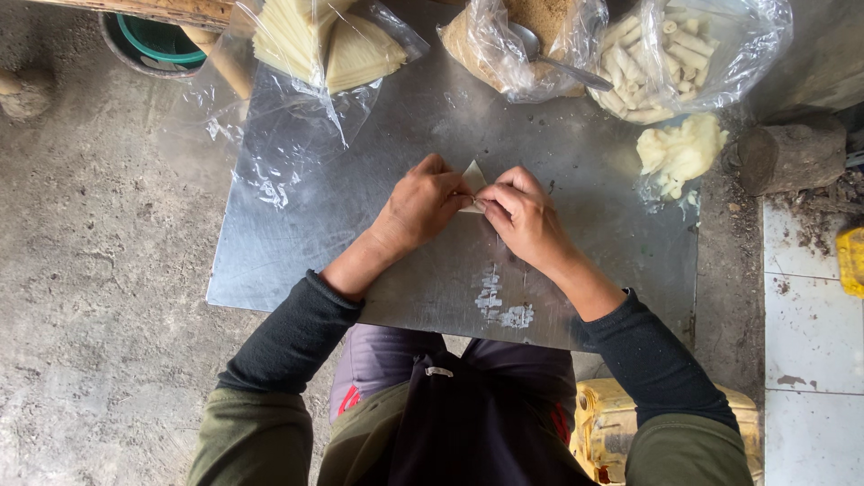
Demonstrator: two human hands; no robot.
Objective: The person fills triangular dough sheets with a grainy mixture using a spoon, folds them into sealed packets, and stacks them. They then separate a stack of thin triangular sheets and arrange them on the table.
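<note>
Outdoors, steel sheet [297,252] (concrete floor [99,270])

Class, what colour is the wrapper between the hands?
Pale cream wrapper, seen in the head view.

From my remote seat, most of the small pale triangular dough wrapper [473,176] is covered by the left hand [423,205] and right hand [519,212]; I cannot tell what it encloses. The clear plastic bag of rolled pastries [684,54] and the green round plastic tub [160,40] run off the top edge. The metal spoon [558,61] has its bowl buried in brown filling.
</note>
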